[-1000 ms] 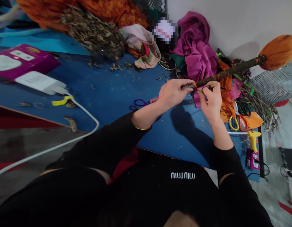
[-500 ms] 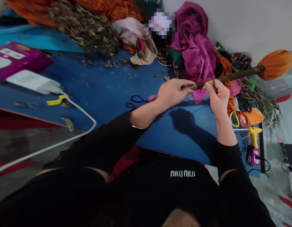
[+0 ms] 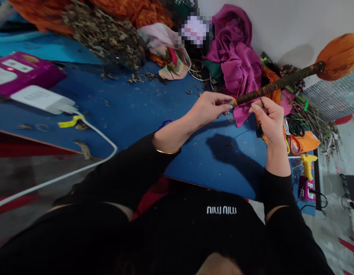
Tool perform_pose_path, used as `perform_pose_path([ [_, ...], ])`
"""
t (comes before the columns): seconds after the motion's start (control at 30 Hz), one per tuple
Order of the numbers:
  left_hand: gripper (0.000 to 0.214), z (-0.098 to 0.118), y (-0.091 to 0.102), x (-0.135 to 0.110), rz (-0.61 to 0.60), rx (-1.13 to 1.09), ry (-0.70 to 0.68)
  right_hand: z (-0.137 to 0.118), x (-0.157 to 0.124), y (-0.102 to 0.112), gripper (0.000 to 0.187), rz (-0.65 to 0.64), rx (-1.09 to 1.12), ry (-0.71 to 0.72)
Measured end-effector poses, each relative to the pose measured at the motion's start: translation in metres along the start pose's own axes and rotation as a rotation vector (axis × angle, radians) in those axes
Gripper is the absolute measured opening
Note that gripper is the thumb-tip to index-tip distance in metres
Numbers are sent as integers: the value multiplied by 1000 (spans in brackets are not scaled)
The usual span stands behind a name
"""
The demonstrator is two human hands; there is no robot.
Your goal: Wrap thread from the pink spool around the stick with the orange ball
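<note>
A long stick [image 3: 282,83], wrapped in a dark brown-green strip with orange showing through, slants up to the right. At its far end bulges a rounded orange cloth head [image 3: 340,57]. My left hand [image 3: 207,109] is closed round the near end, beside an orange band [image 3: 235,102]. Just below the stick, my right hand [image 3: 270,118] pinches a thin brownish strip [image 3: 261,102] between thumb and fingers. Whether that strip still joins the wrapping, I cannot tell. A blue loop [image 3: 165,123] is mostly hidden behind my left forearm.
Magenta cloth [image 3: 236,57] lies behind the stick on the blue table [image 3: 131,110]. Dried leaves [image 3: 108,38] are heaped at the back left. Red-handled scissors [image 3: 294,145], a yellow glue gun [image 3: 307,164] and twigs sit on the right. A white cable [image 3: 108,131] crosses the left edge.
The stick's cloth-headed end has swung upward. My right hand has come off the stick and slightly down to the right, with the strip in its fingers. My left hand has shifted slightly.
</note>
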State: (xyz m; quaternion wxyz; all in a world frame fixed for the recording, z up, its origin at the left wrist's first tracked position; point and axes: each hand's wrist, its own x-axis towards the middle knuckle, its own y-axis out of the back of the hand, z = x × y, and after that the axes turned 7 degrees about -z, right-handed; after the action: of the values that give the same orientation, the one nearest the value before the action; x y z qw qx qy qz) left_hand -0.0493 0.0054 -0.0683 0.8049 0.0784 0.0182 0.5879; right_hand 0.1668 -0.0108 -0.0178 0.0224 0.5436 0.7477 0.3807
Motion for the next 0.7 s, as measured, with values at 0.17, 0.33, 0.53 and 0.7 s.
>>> perform_pose_path([
  [0.17, 27, -5, -4, -2, 26, 220, -15, 1, 1, -16, 54, -2, 8, -6],
  [0.33, 30, 8, -10, -11, 21, 480, 56, 8, 3, -25, 50, 67, 32, -43],
  [0.53, 33, 19, -17, -22, 19, 704, 56, 11, 4, -27, 48, 60, -5, -33],
  [0.7, 38, 14, -22, -26, 37, 867, -44, 13, 4, -25, 46, 8, -143, -3],
])
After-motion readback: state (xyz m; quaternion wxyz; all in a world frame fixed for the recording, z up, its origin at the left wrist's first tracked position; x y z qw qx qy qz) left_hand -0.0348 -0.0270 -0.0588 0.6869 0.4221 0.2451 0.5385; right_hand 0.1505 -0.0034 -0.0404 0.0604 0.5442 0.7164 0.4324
